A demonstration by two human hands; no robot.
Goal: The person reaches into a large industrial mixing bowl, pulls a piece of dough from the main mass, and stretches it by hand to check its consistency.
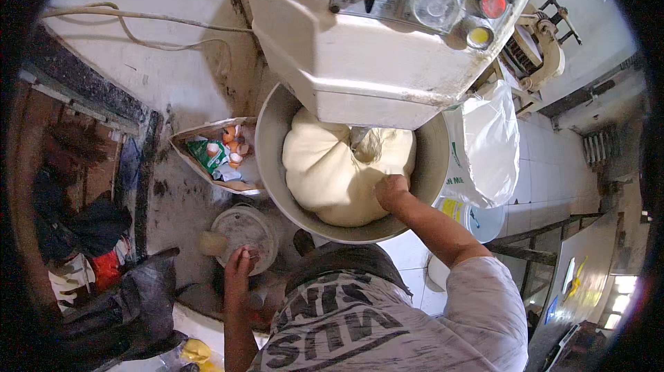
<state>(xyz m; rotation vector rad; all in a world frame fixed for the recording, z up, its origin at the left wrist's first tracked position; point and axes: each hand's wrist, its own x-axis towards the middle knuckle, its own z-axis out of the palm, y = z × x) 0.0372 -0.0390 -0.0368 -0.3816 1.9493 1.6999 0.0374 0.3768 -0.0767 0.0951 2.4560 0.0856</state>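
Observation:
A large, smooth mass of pale dough (325,164) fills much of the round metal mixing bowl (290,214) below the mixer. The mixer's metal hook (366,143) shows partly, sunk in the middle of the dough. My right hand (392,192) reaches into the bowl with curled fingers against the dough's right side; the fingertips are hidden. Lower left, my left hand (242,260) is beside a round pale lidded bucket (243,223), fingers stretched out and holding nothing that I can see.
The white mixer head (387,74) with knobs and buttons overhangs the bowl. An open paper bag (238,184) with eggshells and wrappers stands to its left. A white sack (487,143) leans at its right, above a bucket (487,222). A cable (159,19) runs along the wall.

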